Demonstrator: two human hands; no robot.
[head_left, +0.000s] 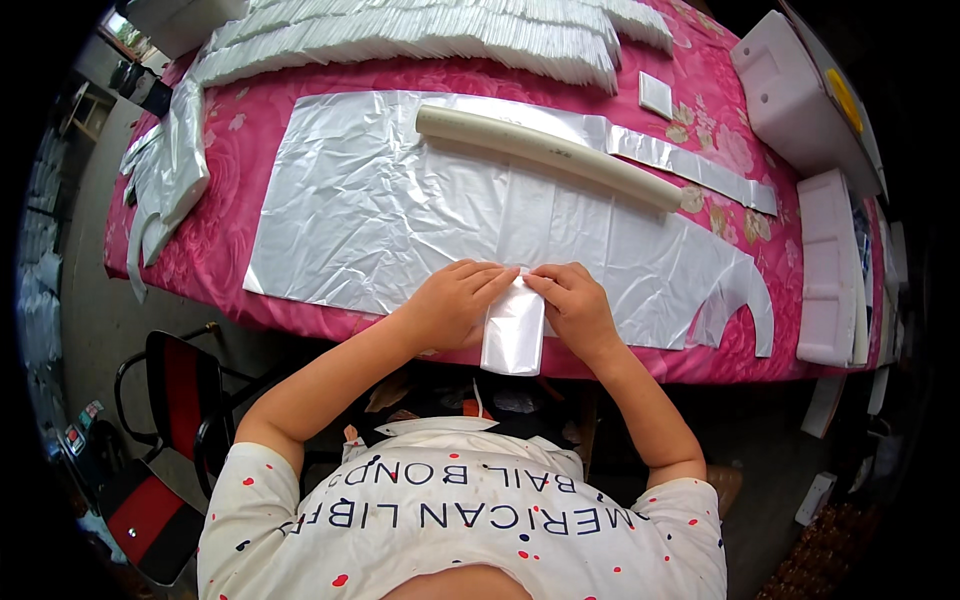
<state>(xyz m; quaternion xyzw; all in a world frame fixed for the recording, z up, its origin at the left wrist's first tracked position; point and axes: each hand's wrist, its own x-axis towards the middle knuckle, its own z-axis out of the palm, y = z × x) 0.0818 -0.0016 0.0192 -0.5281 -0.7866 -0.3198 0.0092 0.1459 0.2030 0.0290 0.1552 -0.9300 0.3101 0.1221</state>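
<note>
Between my two hands is a narrow folded packet of white plastic film (pixel 514 335), its lower end hanging over the table's front edge. My left hand (pixel 455 302) pinches its upper left corner with closed fingers. On the upper right corner, my right hand (pixel 575 305) closes in the same way, thumbs close together. Beneath and beyond them lies a flat, creased white plastic apron or bag sheet (pixel 370 210), with curved strap-like cut-outs at its right end. A pale, rigid tube (pixel 550 152) rests across the sheet's far part.
A pink flowered cloth (pixel 240 130) covers the table. Long rows of folded white packets (pixel 430 50) line the back. One small packet (pixel 655 95) lies apart. White foam boxes (pixel 830 265) stand at right. More plastic film (pixel 175 170) drapes left. A red-black chair (pixel 185 395) stands lower left.
</note>
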